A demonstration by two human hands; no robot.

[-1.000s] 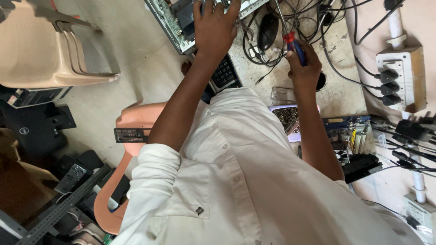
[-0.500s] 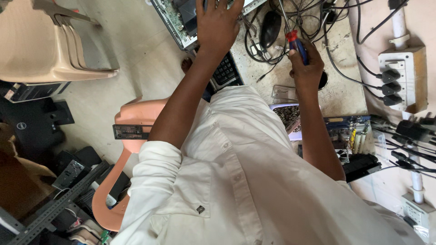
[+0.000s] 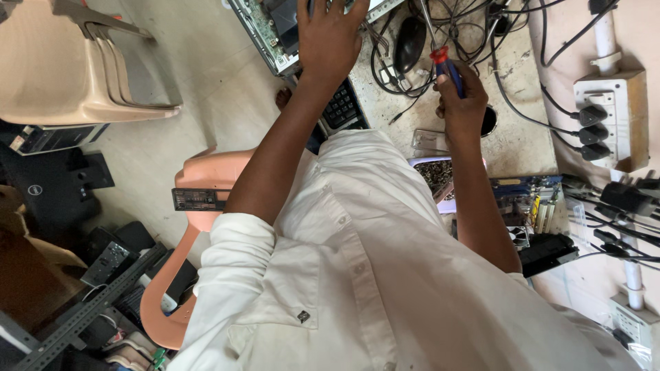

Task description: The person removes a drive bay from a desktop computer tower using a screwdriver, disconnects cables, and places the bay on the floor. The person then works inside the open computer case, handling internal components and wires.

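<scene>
At the top edge of the view, an opened computer case (image 3: 265, 31) with a green board lies on the floor under the spread, flat left hand (image 3: 330, 34). Just right, the right hand (image 3: 464, 103) grips a red-and-blue-handled screwdriver (image 3: 445, 67), shaft pointing up among black cables (image 3: 385, 72).

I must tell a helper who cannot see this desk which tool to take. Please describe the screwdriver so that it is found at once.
Start at the white socket box with three black plugs on the wall. Move across the cable-covered desk to the right hand, beside the black mouse. The screwdriver stands in that fist; only it has a red and blue handle with a thin metal shaft.
</scene>
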